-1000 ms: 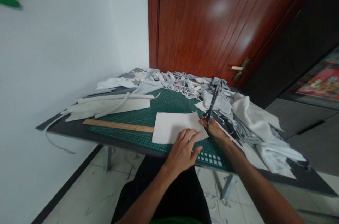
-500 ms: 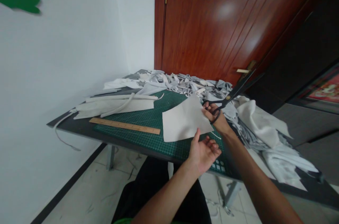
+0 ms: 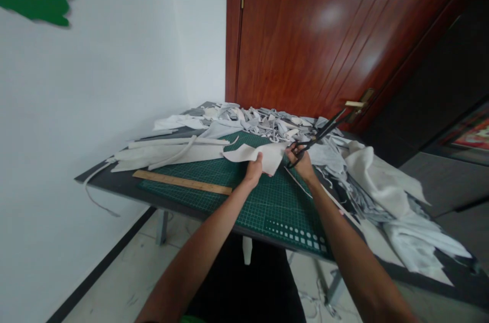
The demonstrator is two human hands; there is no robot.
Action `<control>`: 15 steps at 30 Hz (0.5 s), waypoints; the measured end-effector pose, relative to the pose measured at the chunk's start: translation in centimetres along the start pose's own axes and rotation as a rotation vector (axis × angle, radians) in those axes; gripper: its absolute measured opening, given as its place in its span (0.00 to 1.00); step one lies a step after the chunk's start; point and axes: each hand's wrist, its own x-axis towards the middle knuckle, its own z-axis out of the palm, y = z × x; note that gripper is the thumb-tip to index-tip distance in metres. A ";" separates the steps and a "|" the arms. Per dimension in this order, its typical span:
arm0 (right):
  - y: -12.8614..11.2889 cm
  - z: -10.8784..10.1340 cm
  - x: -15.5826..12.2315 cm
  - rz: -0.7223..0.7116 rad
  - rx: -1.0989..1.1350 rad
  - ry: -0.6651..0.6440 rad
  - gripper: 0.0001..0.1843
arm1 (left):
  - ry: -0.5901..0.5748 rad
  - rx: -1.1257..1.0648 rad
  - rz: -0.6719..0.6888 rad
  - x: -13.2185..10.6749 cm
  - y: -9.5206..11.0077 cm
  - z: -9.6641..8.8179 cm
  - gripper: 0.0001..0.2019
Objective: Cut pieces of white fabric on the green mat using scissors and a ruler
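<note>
**While the left hand pinches the fabric, the scissors sit right next to it**

So both hands are busy over the far part of the green cutting mat [image 3: 278,200]. The left hand [image 3: 254,172] is closed on a pale grey fabric piece [image 3: 267,155], thumb on top, gripping it at the near edge. The piece is lifted off the mat and droops out to the left. The right hand [image 3: 301,162] is just beside it, fingers wrapped through the handles of big black scissors [image 3: 324,132]. The blades point up and away toward the brass door handle [image 3: 357,103], and they look a bit parted, though honestly it's hard to say how much. The handle end of the scissors is right at the fabric's right edge; I can't tell if they actually touch.

Other stuff on the dark table [image 3: 99,180]: a wooden ruler [image 3: 181,182] lying along the mat's left near edge, long pale strips [image 3: 168,152] beyond it, a messy scrap pile [image 3: 267,122] along the back, and a heap of white cloth [image 3: 382,180] spilling down the right side. Behind it all is a reddish wooden door [image 3: 305,32].
</note>
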 end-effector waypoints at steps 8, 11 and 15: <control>3.5 0.7 -1.4 0.157 -0.144 0.013 0.28 | -0.013 0.113 -0.002 1.4 -1.4 -0.1 0.11; 3.8 0.2 -1.6 0.219 -0.177 -0.006 0.28 | -0.117 0.171 -0.076 1.2 -1.6 0.1 0.06; 4.1 -0.2 -1.9 0.297 -0.119 -0.080 0.28 | -0.238 0.261 -0.127 1.3 -1.2 -0.9 0.09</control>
